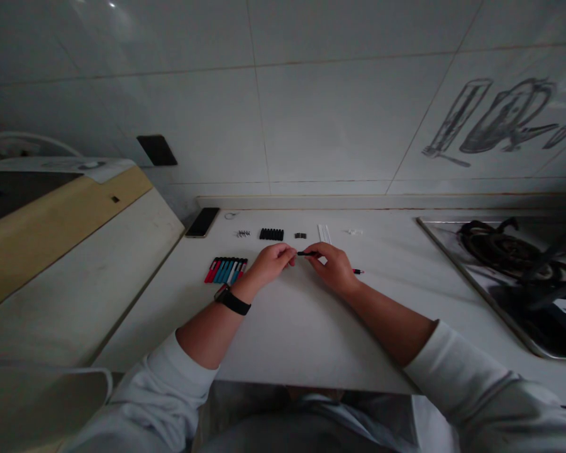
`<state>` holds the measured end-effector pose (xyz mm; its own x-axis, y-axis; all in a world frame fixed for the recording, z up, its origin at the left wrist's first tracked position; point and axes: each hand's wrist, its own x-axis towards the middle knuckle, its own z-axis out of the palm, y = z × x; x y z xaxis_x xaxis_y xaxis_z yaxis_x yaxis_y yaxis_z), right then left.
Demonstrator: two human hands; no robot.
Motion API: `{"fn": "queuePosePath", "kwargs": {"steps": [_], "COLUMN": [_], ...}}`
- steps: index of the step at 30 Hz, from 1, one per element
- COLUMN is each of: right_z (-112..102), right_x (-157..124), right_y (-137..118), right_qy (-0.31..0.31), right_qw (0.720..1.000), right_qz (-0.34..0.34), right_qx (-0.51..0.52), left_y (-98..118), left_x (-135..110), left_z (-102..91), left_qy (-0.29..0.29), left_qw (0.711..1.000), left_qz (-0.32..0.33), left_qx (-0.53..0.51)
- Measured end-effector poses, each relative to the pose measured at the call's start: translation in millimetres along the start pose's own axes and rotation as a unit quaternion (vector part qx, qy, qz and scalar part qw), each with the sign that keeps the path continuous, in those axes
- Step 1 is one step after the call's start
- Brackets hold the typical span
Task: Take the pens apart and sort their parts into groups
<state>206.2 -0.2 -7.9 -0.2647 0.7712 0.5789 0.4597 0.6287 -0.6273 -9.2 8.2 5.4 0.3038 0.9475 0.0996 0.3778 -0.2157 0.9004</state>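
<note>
Over the white counter, my right hand [332,267] pinches a slim black pen part [306,253], whose left end points at my left fingertips. My left hand [272,261] is closed, thumb and fingers pressed together at that end; anything between them is too small to make out. Beyond my right hand pokes the end of a red and black pen piece [358,272]. Left of my left hand lies a row of red, blue and white pen barrels [225,270] with black ends. Behind my hands are black grips [271,234], small springs [300,236] and thin white tubes [324,234].
Small metallic pieces [243,234] and clear bits [353,232] line the back of the counter [306,340]. A phone [202,222] lies at the back left beside a ring [231,216]. A gas stove [504,258] borders the right; a pale cabinet-like block [85,251] borders the left.
</note>
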Motion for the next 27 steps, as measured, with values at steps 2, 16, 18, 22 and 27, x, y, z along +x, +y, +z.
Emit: {"fn": "queuePosePath", "kwargs": {"steps": [2, 16, 18, 22, 27], "right_z": [-0.5, -5.4, -4.9, -2.8, -1.1], "right_x": [1.0, 3.5, 3.5, 2.9, 1.6], "right_y": [-0.9, 2.1, 3.5, 4.5, 0.7], "right_qy": [-0.003, -0.046, -0.048, -0.028, 0.01], "right_qw": [1.0, 0.994, 0.994, 0.996, 0.998], "right_qz": [0.02, 0.08, 0.081, 0.079, 0.067], "right_qx": [-0.003, -0.053, -0.047, -0.024, 0.019], "left_y": [-2.6, 10.8, 11.7, 9.9, 8.2], "left_x": [1.5, -8.9, -9.1, -7.5, -5.8], "left_z": [0.5, 1.5, 1.9, 2.3, 3.0], "left_qy": [0.007, 0.085, 0.089, 0.087, 0.066], "left_qw": [1.0, 0.987, 0.988, 0.991, 0.994], "left_qz": [0.006, 0.105, 0.101, 0.082, 0.075], "left_qx": [-0.004, 0.082, 0.08, 0.062, 0.033]}}
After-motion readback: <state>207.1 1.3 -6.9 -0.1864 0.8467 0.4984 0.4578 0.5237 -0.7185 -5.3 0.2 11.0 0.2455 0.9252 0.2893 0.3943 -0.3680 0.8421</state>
